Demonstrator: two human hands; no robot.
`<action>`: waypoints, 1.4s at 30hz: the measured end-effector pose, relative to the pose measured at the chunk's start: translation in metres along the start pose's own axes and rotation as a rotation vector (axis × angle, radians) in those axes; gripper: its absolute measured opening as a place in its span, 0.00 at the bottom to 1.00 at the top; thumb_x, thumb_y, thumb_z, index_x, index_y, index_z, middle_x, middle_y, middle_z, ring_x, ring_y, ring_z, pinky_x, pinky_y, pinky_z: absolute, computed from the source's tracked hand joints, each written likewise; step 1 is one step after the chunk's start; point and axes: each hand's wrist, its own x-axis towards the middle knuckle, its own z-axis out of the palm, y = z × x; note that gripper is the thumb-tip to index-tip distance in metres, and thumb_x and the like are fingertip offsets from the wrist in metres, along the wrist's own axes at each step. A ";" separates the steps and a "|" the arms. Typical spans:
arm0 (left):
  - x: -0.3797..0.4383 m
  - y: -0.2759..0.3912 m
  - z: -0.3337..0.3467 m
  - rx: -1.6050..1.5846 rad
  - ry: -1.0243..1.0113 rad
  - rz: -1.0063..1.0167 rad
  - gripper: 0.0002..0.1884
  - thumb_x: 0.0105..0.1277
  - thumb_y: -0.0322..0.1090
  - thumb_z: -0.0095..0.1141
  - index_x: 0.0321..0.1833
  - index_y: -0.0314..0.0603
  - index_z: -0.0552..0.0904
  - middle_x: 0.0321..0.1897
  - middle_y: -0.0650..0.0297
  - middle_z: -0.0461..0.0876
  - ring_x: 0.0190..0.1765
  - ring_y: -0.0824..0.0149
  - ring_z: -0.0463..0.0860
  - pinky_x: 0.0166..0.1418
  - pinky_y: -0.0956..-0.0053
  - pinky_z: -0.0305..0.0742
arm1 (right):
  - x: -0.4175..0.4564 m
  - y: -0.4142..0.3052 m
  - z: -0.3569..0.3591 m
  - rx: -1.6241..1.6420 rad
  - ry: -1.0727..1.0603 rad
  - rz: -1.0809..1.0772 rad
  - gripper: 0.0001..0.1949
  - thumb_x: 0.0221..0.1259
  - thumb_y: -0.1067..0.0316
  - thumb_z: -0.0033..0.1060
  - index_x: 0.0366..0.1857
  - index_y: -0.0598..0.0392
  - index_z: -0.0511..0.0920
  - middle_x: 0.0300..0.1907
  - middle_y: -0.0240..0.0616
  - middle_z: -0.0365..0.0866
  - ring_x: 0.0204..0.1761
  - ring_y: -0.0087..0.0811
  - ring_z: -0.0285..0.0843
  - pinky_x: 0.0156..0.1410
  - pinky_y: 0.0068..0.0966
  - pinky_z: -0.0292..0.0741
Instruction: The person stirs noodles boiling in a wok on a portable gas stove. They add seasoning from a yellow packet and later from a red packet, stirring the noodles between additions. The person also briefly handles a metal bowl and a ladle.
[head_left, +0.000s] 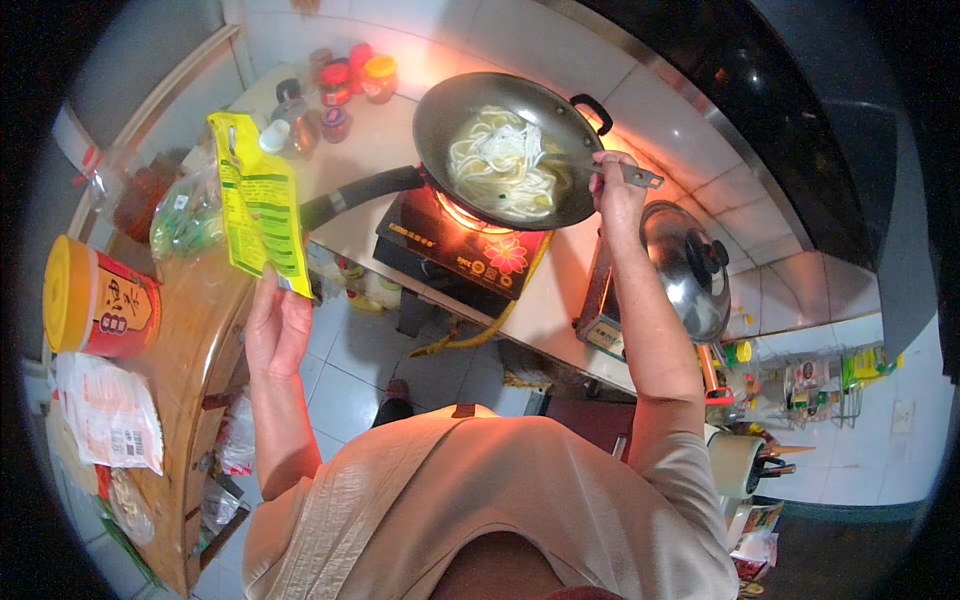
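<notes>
My left hand (279, 330) pinches the lower edge of a yellow-green printed plastic packet (259, 202), held upright left of the wok. In my right hand (619, 184) is the flat, holed handle of a metal cooking utensil (641, 177). Its working end reaches into the wok (442, 112) and is mostly hidden by pale noodles (502, 165); I cannot tell what kind it is. A mound of whiter matter lies on the noodles. Beneath the wok an electric cooktop (457, 247) glows orange. The wok's long black handle (367, 191) points left, partly behind the packet.
Several lidded jars (335, 82) stand at the back left. A large yellow-lidded tub (97, 296) and a white packet (112, 412) rest on the wooden table (187, 337). Right of the wok is a domed metal lid (682, 274). A yellow cord (487, 330) hangs at the counter's edge.
</notes>
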 end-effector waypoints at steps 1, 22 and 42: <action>0.000 0.000 0.001 0.002 0.003 0.003 0.24 0.73 0.33 0.47 0.71 0.44 0.62 0.74 0.52 0.54 0.49 0.55 0.82 0.45 0.72 0.85 | 0.001 0.004 -0.003 -0.072 -0.023 -0.092 0.09 0.70 0.63 0.47 0.35 0.53 0.77 0.17 0.28 0.70 0.17 0.18 0.63 0.23 0.19 0.61; 0.000 0.000 0.000 0.079 0.035 0.034 0.23 0.73 0.32 0.48 0.70 0.39 0.63 0.72 0.49 0.58 0.47 0.59 0.82 0.45 0.74 0.85 | -0.030 0.015 -0.017 0.379 0.004 0.378 0.08 0.68 0.69 0.45 0.42 0.61 0.73 0.21 0.31 0.68 0.17 0.18 0.56 0.19 0.15 0.52; 0.000 0.000 0.004 0.021 0.021 0.005 0.23 0.73 0.32 0.48 0.70 0.42 0.64 0.72 0.50 0.59 0.45 0.58 0.82 0.43 0.73 0.85 | 0.012 -0.025 -0.008 -0.324 -0.355 -0.428 0.08 0.69 0.67 0.49 0.37 0.59 0.78 0.25 0.29 0.76 0.27 0.22 0.73 0.34 0.21 0.70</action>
